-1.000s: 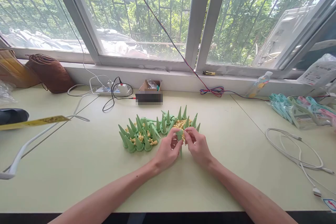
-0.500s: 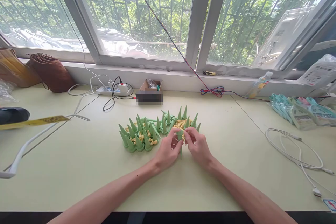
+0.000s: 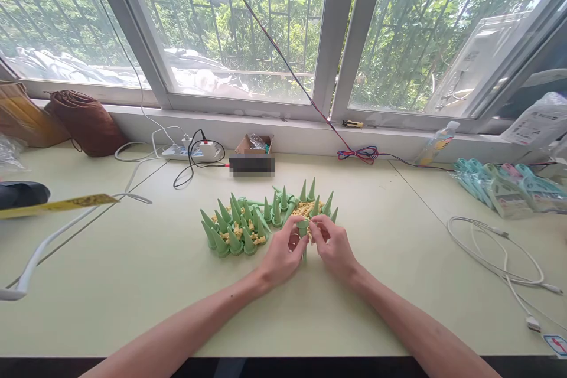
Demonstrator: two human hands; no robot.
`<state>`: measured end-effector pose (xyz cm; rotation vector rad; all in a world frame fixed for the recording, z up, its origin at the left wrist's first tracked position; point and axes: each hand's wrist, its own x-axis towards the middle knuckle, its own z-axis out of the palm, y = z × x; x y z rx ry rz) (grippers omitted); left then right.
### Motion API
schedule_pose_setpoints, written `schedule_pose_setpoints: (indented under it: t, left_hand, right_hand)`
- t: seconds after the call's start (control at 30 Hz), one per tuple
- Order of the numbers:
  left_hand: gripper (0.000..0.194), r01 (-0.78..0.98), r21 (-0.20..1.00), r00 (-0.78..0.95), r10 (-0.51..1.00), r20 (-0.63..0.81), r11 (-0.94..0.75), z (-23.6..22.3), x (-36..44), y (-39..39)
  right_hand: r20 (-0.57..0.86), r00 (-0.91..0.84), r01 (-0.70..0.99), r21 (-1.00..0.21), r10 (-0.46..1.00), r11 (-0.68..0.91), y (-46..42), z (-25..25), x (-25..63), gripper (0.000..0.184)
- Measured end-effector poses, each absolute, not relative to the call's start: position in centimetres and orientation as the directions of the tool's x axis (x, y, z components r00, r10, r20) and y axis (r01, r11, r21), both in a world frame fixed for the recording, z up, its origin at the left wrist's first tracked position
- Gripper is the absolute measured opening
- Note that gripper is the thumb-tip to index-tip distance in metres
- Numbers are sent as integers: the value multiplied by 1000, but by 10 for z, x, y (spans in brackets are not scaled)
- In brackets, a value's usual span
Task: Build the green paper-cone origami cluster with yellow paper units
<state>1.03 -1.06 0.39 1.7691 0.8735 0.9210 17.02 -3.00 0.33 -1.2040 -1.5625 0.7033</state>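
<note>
My left hand (image 3: 286, 248) is closed around a green plastic watering spike (image 3: 303, 228), its wide end up and its narrow tip pointing down below the fingers. My right hand (image 3: 332, 242) is pinched against the spike's upper right side. Whatever sits between those right fingertips is small and mostly hidden. Just beyond the hands, several green spikes (image 3: 234, 242) stand point up in a cluster, with small yellow valve-like pieces (image 3: 238, 229) among them. More yellow pieces (image 3: 303, 209) are heaped behind the hands, beside further upright spikes (image 3: 326, 205).
Along the back are a power strip (image 3: 170, 152), a small cardboard box (image 3: 244, 144), coiled red-blue wire (image 3: 358, 155) and a bottle (image 3: 438, 143). White cables (image 3: 500, 271) and bagged teal items (image 3: 505, 189) lie right. A brown pouch (image 3: 86, 124) is at left.
Both hands keep almost the same place and grip. The spike's lower tip has shifted very slightly; the piles look unchanged.
</note>
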Motion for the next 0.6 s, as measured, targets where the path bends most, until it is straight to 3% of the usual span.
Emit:
schedule_pose_setpoints:
  t: [0.6]
  left_hand:
    - [28, 190, 927, 462, 863, 206, -323, 6, 10, -10]
  right_hand:
    - [344, -17, 370, -870, 939, 326, -30, 5, 171, 25]
